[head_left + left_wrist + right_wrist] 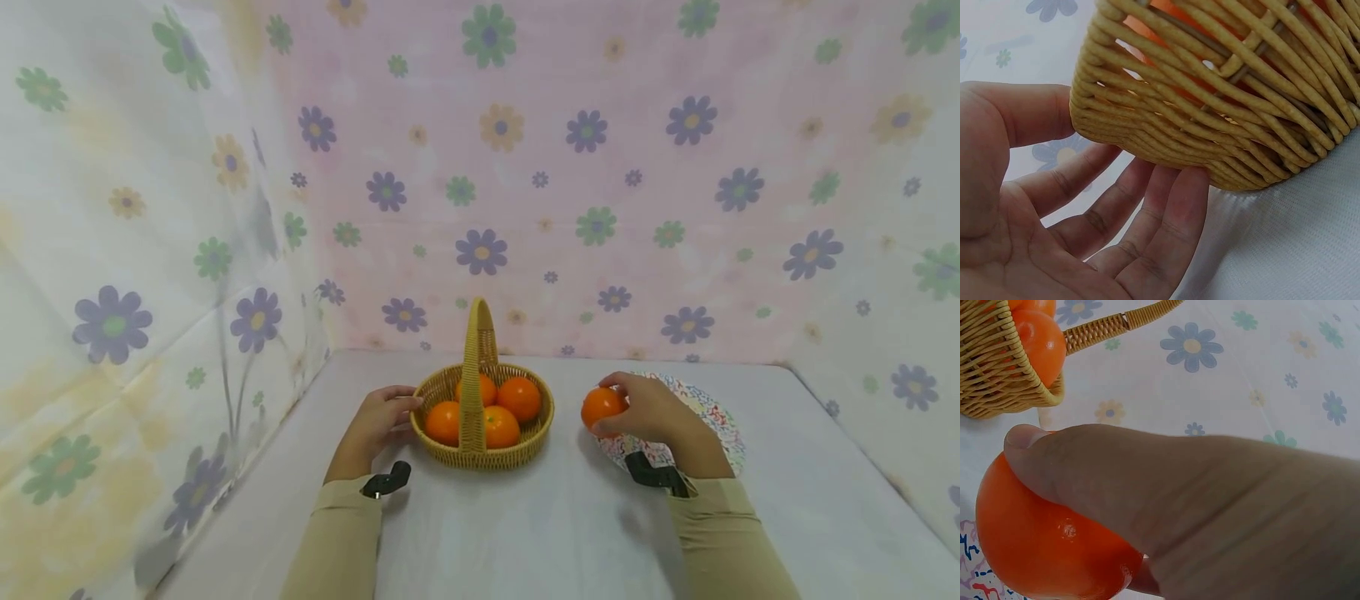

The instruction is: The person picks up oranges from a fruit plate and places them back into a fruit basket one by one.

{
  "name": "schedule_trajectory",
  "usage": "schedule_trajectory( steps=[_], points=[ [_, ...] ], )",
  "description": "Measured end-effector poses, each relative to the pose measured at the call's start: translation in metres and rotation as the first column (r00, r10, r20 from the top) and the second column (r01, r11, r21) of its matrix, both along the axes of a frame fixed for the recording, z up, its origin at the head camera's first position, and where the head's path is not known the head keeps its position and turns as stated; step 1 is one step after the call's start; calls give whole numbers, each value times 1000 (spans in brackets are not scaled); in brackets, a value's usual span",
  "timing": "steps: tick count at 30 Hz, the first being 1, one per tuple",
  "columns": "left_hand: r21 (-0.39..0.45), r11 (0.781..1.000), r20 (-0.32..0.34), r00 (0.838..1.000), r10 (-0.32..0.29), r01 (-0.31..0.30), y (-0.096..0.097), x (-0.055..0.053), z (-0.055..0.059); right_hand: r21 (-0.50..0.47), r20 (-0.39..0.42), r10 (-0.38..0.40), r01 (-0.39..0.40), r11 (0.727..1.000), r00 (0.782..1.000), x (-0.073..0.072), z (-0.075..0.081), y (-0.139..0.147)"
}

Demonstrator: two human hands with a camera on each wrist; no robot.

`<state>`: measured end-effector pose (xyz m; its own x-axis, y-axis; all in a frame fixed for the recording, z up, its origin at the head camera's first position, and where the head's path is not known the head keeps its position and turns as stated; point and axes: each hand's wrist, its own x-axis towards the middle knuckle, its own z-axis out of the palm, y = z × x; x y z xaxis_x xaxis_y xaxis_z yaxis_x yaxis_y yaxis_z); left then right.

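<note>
A yellow wicker basket [480,457] with a tall arched handle [472,383] stands on the table, and several oranges [519,398] lie inside it. My left hand [377,421] holds the basket's left side. In the left wrist view the thumb [1038,115] presses the woven rim while the fingertips [1188,187] touch the outer wall. To the right of the basket, my right hand [652,408] grips a single orange [602,408] over the near left part of a patterned plate [723,429]. The right wrist view shows the thumb [1085,465] across this orange; the other fingers are mostly hidden.
A white cloth covers the table [525,533]. Flower-printed curtains [540,183] close off the back and both sides, close behind the basket and plate. A dark wrist mount [388,480] shows at each sleeve.
</note>
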<state>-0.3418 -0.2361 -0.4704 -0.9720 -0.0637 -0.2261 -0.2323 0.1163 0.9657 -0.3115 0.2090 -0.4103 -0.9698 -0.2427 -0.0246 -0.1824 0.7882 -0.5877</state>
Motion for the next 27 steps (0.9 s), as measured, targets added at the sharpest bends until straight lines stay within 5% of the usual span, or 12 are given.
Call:
schedule_trajectory(
  steps=[27],
  points=[
    [-20,1000,-5,1000,9,-9,2,-1,1,-52,-160,12,-21,998,987,2,4,-12]
  ],
)
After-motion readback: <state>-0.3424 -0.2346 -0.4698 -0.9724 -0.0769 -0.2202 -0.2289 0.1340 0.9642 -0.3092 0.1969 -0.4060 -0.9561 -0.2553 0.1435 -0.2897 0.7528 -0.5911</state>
